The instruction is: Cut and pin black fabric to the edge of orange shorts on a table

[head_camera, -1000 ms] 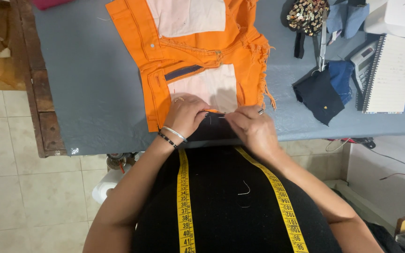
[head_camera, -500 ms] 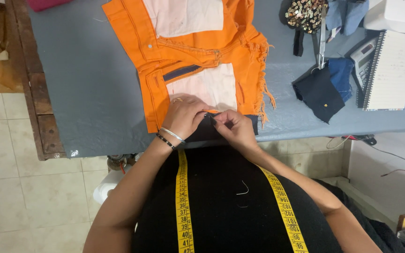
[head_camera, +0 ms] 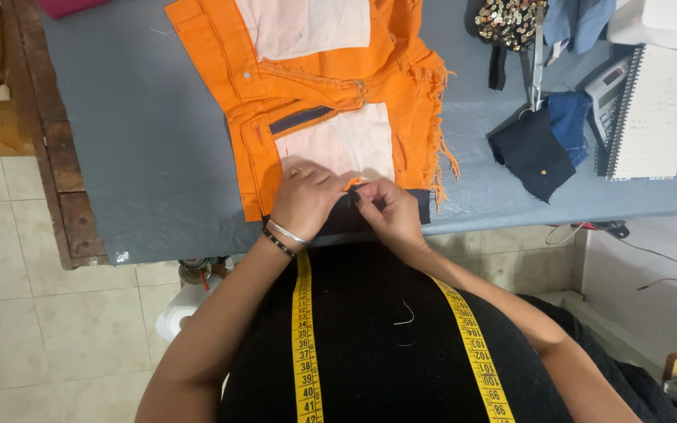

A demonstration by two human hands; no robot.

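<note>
A grey-topped table (head_camera: 158, 157) carries the work, with an orange garment (head_camera: 315, 86) turned inside out and spread from its far edge down to its near edge, pale pocket linings showing. At the near edge a dark strip of fabric (head_camera: 421, 205) lies along the garment's hem, touching it and partly hanging over the edge. Toward the right end of the table lie a spiral notebook (head_camera: 652, 110), a folded dark cloth (head_camera: 533, 153), scissors (head_camera: 537, 70) and a sequinned piece (head_camera: 511, 19). A yellow tape measure (head_camera: 305, 345) hangs around the person's neck.

The left hand (head_camera: 305, 200) presses flat on the hem, fingers closed over the cloth. The right hand (head_camera: 385, 211) pinches the orange edge against the dark strip; whether a pin or needle sits between the fingertips cannot be told.

The likely trouble is slippage: since the strip overhangs the near edge, its weight could drag it out of line if the pinch eases. The frayed fringe beside the right hand could also get caught in the join. A sharp point, if present, would sit close to the left fingertips.
</note>
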